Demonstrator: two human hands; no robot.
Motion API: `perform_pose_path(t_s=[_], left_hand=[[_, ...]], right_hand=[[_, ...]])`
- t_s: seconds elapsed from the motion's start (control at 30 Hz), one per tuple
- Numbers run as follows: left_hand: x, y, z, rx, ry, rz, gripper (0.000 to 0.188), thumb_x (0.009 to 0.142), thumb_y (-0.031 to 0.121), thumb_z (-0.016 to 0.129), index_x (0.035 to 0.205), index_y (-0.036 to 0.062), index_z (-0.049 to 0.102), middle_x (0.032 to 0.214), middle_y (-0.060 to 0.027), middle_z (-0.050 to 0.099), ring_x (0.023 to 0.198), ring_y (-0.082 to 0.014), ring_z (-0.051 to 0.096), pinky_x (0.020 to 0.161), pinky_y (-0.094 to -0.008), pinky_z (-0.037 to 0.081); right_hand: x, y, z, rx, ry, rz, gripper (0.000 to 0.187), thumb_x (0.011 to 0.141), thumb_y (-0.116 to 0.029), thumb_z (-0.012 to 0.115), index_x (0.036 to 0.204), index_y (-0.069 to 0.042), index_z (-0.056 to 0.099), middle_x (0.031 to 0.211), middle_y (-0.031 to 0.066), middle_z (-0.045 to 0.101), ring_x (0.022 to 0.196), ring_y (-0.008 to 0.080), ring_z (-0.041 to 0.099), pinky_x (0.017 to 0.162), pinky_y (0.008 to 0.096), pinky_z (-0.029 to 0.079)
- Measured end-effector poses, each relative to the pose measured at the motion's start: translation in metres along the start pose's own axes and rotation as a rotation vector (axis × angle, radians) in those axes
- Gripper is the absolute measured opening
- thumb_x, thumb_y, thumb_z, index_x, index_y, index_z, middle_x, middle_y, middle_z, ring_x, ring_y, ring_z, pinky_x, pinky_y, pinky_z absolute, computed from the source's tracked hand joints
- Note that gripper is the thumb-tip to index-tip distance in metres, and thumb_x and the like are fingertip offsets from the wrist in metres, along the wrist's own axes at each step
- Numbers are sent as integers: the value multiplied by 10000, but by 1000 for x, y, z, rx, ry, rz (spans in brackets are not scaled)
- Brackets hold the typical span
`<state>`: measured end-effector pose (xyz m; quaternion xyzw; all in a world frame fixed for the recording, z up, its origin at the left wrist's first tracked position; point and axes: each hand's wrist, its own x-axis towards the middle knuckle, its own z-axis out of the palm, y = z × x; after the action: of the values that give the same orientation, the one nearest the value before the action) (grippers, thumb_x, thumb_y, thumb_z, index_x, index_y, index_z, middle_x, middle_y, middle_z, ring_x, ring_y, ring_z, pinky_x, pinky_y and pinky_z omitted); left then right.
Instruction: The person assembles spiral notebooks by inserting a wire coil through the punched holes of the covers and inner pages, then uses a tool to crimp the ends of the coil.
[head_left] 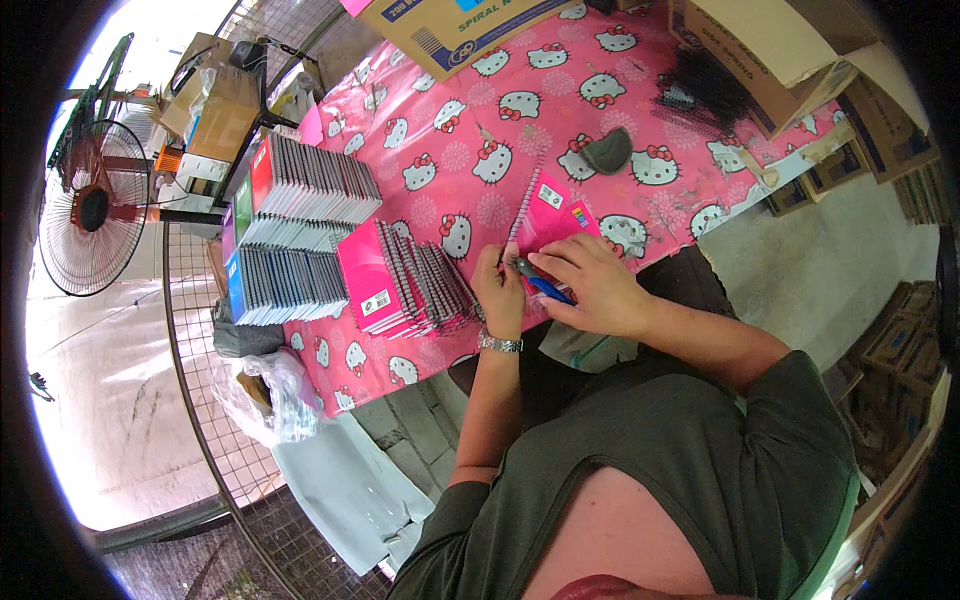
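A pink spiral notebook (548, 212) lies at the table's near edge, its wire binding along its left side. Fingers pinched, my left hand (497, 292) holds the notebook at the lower end of that binding. Blue-handled pliers (545, 288) are gripped in my right hand (595, 283), their dark jaws at the same corner, close to my left fingertips. The very tip of the jaws is hidden among the fingers. Just left of my left hand stands a row of pink spiral notebooks (368, 275).
Rows of red-covered notebooks (315, 180) and blue-covered notebooks (290, 285) stand farther left. A dark half-round piece (607, 153) and a heap of black wire coils (703, 95) lie on the pink tablecloth (520, 105). Cardboard boxes (750, 60) edge the far side; a fan (93, 207) stands left.
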<state>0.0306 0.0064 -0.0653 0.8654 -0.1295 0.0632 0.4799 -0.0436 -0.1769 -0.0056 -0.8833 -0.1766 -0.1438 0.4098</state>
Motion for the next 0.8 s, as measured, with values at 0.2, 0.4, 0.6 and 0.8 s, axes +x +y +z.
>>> perform_pose_path(t_s=[0.2,0.4,0.6,0.8], left_hand=[[-8,5,6,-111,104,55,114,865,-13,636,977,-29,621,859,-117,617,762,-207,602,674,-296,472],[-6,4,1,-85,75,70,135,846,-22,647,980,-21,664,872,-111,635,759,-201,606,662,-290,482],[-9,19,-2,-44,123,123,221,804,-67,651,1015,-16,689,936,-119,656,787,-192,627,700,-294,511],[-12,64,-37,109,382,289,207,809,-56,678,1014,-31,686,948,-127,660,806,-191,644,678,-311,530]], right_hand=[[2,1,-1,-79,-19,-30,555,754,-276,708,1233,-25,581,1167,127,568,1095,312,512,945,438,401],[6,0,-1,-113,-14,-68,523,746,-258,701,1204,-23,606,1131,123,586,1088,323,511,948,440,410],[2,11,5,872,-247,563,433,865,-193,685,1243,4,609,1078,99,664,986,187,610,835,344,501],[-11,13,-23,875,-138,406,442,856,-146,700,1273,-38,600,1101,108,668,1011,186,625,881,339,497]])
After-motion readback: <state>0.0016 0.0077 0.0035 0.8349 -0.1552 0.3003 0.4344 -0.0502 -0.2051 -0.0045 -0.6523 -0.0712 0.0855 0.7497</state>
